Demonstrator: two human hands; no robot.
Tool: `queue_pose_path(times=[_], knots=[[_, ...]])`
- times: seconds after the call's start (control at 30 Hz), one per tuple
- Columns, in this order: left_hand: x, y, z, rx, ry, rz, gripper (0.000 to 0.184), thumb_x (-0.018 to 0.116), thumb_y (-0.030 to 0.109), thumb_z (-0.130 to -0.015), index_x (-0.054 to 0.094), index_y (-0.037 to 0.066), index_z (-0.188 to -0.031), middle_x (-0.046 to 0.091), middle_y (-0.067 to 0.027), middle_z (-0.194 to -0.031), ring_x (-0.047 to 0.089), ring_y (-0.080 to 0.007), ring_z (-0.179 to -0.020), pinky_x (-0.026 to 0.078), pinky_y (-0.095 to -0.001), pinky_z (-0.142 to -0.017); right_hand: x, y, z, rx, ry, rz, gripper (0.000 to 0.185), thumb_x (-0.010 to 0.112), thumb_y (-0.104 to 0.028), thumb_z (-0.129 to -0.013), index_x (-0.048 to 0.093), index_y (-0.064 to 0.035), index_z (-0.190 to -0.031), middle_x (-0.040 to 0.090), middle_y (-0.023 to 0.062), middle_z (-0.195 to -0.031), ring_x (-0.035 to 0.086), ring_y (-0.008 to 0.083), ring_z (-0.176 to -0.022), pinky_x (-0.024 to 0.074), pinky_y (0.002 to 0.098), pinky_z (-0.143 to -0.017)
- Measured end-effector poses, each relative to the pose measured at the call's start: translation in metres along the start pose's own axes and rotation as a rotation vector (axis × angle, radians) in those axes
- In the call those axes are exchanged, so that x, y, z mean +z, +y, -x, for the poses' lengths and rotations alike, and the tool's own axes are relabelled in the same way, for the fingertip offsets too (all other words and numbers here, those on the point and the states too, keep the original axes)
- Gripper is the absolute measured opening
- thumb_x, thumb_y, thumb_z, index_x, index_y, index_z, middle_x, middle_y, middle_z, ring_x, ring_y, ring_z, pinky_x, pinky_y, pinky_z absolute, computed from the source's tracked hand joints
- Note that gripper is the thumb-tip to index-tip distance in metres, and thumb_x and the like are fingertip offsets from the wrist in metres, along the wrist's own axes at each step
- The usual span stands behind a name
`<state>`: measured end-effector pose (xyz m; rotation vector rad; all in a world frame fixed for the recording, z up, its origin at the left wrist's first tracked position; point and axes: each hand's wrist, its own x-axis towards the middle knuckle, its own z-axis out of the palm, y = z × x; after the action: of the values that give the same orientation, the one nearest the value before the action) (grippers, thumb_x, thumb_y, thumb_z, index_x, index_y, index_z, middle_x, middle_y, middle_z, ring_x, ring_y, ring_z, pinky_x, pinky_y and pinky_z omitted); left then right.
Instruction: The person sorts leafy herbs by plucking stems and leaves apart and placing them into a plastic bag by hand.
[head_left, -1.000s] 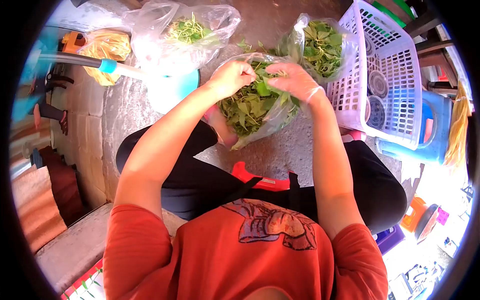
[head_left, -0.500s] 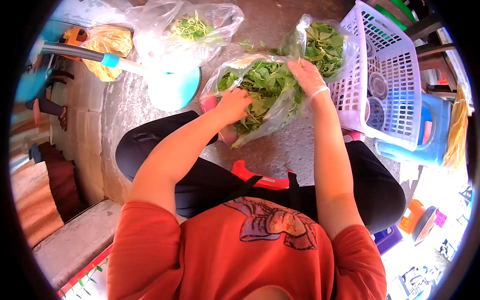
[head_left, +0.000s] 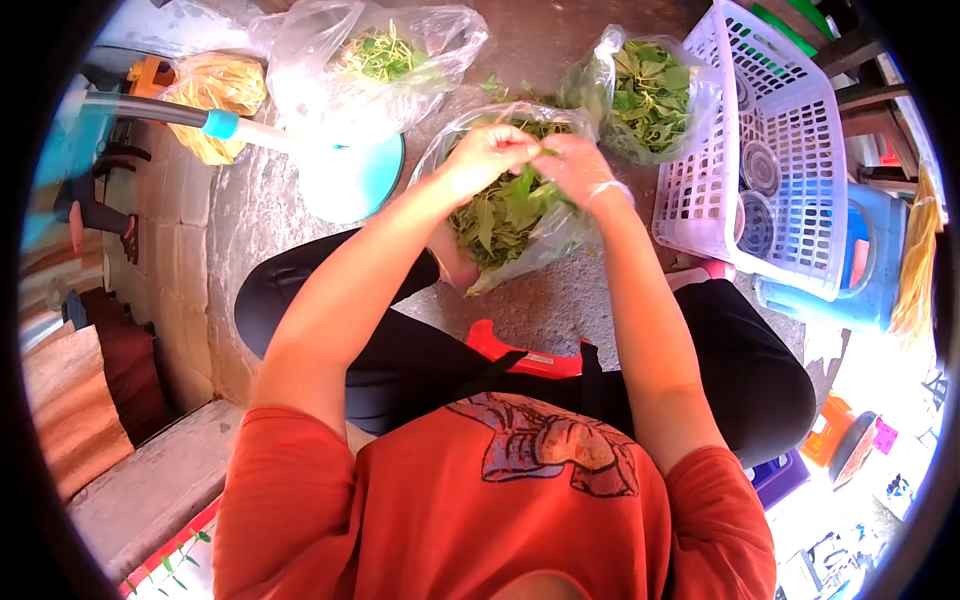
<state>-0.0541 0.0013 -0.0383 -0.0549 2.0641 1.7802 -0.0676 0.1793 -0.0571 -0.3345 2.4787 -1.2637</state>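
Observation:
An open clear plastic bag of green leaves [head_left: 500, 222] lies on the ground between my knees. Above it my left hand [head_left: 490, 158] is bare, its fingers pinched on a green sprig [head_left: 545, 152]. My right hand [head_left: 578, 170], in a thin clear glove, closes on the same sprig from the other side, and the fingertips of both nearly touch. Just beyond to the right sits a second bag of leaves [head_left: 650, 95]. Farther off at the left, a third clear bag [head_left: 440, 40] holds thin pale green stems [head_left: 382, 55].
A white plastic crate [head_left: 690, 190] stands at the right, beside a blue container [head_left: 880, 240]. At the left are a turquoise disc [head_left: 375, 180] with a long handle [head_left: 150, 108] and a yellow bag [head_left: 215, 100]. Another person's leg [head_left: 105, 215] shows at the far left.
Half a second ago my left hand was down in the leaves and my right hand at the bag's right edge. Both have come together above the bag, with a sprig between them.

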Motion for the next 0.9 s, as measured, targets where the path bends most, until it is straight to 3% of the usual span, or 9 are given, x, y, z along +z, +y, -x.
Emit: queue_pose_path(times=[0.13,0.23,0.33,0.4,0.47,0.53,0.6,0.73,0.9], knots=[[0.011,-0.083,-0.012,0.047,0.021,0.121,0.023,0.061,0.02,-0.082,0.06,0.006,-0.1,0.061,-0.0027,-0.086,0.057,-0.0153,-0.081,0.046,-0.0289,-0.075,-0.023,0.018,-0.005,0.151,0.195,-0.336,0.03,0.061,-0.02,-0.082,0.061,-0.0003,-0.105,0.062,0.0084,-0.099,0.057,0.0167,-0.086,0.045,0.0292,-0.079],[0.041,-0.098,0.015,0.456,0.19,-0.851,0.026,0.065,0.02,-0.074,0.061,0.007,-0.097,0.06,-0.0129,-0.097,0.056,-0.031,-0.094,0.041,-0.0407,-0.083,-0.038,0.032,-0.013,0.261,0.202,-0.73,0.055,0.067,-0.028,-0.077,0.051,0.0066,-0.117,0.06,0.0144,-0.108,0.056,0.019,-0.095,0.0432,0.0292,-0.084],[0.037,-0.09,0.022,0.136,-0.133,-1.197,0.026,0.064,0.02,-0.073,0.062,0.01,-0.096,0.061,-0.0115,-0.096,0.057,-0.029,-0.093,0.038,-0.0415,-0.08,-0.033,-0.005,0.003,0.268,0.176,-0.635,0.045,0.064,-0.023,-0.081,0.052,-0.0011,-0.118,0.06,0.012,-0.105,0.056,0.0187,-0.092,0.0437,0.0301,-0.084],[0.026,-0.102,0.018,-0.006,-0.063,-1.099,0.019,0.064,0.017,-0.07,0.062,0.009,-0.087,0.062,-0.0106,-0.078,0.059,-0.0272,-0.084,0.038,-0.041,-0.073,-0.013,-0.004,0.003,0.197,0.043,-0.252,0.061,0.065,-0.037,-0.078,0.048,0.0023,-0.121,0.055,0.0157,-0.119,0.049,0.0268,-0.112,0.0372,0.0357,-0.096],[-0.001,-0.128,0.008,0.005,0.2,-0.786,0.015,0.065,0.014,-0.069,0.061,0.008,-0.082,0.059,-0.0075,-0.069,0.058,-0.0199,-0.071,0.041,-0.0353,-0.062,0.001,-0.01,0.007,0.099,-0.181,0.103,0.05,0.057,-0.032,-0.082,0.052,0.0039,-0.116,0.05,0.0223,-0.123,0.047,0.0325,-0.116,0.0353,0.0355,-0.099],[-0.032,-0.103,-0.006,-0.124,-0.038,-0.542,0.011,0.066,0.012,-0.07,0.058,0.007,-0.076,0.054,-0.0007,-0.063,0.05,-0.011,-0.059,0.04,-0.0294,-0.052,0.01,0.007,0.005,0.308,-0.288,0.263,0.04,0.053,-0.022,-0.081,0.054,0.0027,-0.113,0.051,0.0237,-0.119,0.05,0.0347,-0.112,0.0385,0.0369,-0.096],[-0.044,-0.064,0.004,-0.31,0.04,-0.162,0.015,0.069,0.015,-0.077,0.056,0.011,-0.072,0.051,0.0059,-0.065,0.049,-0.0071,-0.061,0.043,-0.0257,-0.056,0.026,0.051,0.005,0.41,-0.223,0.367,0.033,0.048,-0.011,-0.076,0.059,0.0009,-0.105,0.056,0.0255,-0.109,0.056,0.0359,-0.102,0.044,0.0386,-0.09],[-0.049,-0.034,0.012,-0.35,0.042,0.256,0.011,0.066,0.012,-0.08,0.056,0.013,-0.079,0.058,0.0045,-0.08,0.056,-0.0083,-0.079,0.047,-0.0275,-0.067,0.0,0.101,-0.007,0.36,-0.066,0.168,0.037,0.057,-0.022,-0.074,0.06,-0.0012,-0.105,0.06,0.024,-0.099,0.06,0.0312,-0.096,0.0459,0.0344,-0.086],[-0.038,-0.009,0.011,-0.298,-0.077,0.257,0.009,0.065,0.012,-0.08,0.057,0.013,-0.084,0.06,0.0036,-0.084,0.057,-0.0078,-0.081,0.046,-0.0265,-0.07,-0.02,0.074,-0.005,0.38,0.133,-0.569,0.064,0.067,-0.032,-0.075,0.046,0.0076,-0.12,0.053,0.0184,-0.119,0.049,0.0255,-0.111,0.0364,0.0328,-0.095]])
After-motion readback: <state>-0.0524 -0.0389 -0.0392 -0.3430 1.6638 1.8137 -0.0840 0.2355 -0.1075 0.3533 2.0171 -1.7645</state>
